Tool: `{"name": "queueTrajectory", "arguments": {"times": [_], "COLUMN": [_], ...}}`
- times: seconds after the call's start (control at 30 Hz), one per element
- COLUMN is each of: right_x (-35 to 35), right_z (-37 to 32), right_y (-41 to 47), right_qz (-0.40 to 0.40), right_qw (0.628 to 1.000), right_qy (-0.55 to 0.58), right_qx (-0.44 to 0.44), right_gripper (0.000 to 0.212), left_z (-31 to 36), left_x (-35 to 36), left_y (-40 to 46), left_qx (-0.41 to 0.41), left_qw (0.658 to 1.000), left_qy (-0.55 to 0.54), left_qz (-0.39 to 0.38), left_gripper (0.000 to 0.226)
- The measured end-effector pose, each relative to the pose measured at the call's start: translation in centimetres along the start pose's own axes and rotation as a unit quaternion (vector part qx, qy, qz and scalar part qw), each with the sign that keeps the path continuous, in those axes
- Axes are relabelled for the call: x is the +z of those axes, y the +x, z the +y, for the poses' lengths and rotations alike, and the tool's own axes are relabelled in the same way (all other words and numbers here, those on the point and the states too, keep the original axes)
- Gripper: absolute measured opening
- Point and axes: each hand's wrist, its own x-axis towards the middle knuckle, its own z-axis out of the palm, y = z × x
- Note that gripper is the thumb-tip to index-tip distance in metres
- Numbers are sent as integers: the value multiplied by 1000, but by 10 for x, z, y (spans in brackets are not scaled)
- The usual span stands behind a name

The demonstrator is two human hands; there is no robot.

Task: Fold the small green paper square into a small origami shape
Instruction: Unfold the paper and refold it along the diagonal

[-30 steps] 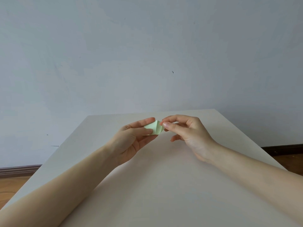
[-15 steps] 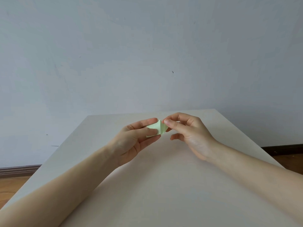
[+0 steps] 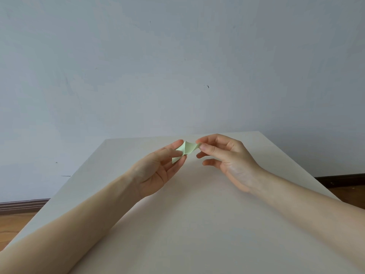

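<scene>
Paper (image 3: 185, 150): small green piece, partly folded, held in the air above the tabletop (image 3: 197, 224), between both my hands. Left hand (image 3: 158, 169) pinches its left part, thumb on top, fingers under. Right hand (image 3: 225, 157) pinches the right corner between thumb and index, other fingers loosely curled. Paper bends between the two grips. Both forearms reach in over the tabletop.

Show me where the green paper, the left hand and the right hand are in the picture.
green paper (image 3: 186, 148), head view, on the creased middle between the hands.
left hand (image 3: 158, 169), head view, on the palm.
right hand (image 3: 227, 157), head view, on the palm below the fingers.
</scene>
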Motion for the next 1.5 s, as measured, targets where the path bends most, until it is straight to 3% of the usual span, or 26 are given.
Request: {"name": "queueTrajectory", "arguments": {"times": [0.23,0.63,1.0,1.17,1.5], "right_x": [0,1,3,4,6], "right_z": [0,-1,0,0,0], "right_y": [0,0,-1,-2,-2], "right_qz": [10,1,20,27,29], "right_qw": [1000,1000,997,994,994], "right_qy": [-9,-14,-67,-83,-82], "right_qx": [6,11,-46,-65,-73], "right_gripper": [4,11,6,6,7], "left_z": [0,-5,-7,-7,-8], "left_x": [0,2,2,2,1], "left_y": [0,-2,-2,-1,-1], "left_qx": [6,29,48,48,36], "left_qw": [1000,996,992,992,992], "left_qy": [24,78,85,98,110], "left_qz": [-14,-35,-76,-71,-59], "left_gripper": [27,28,39,24,15]}}
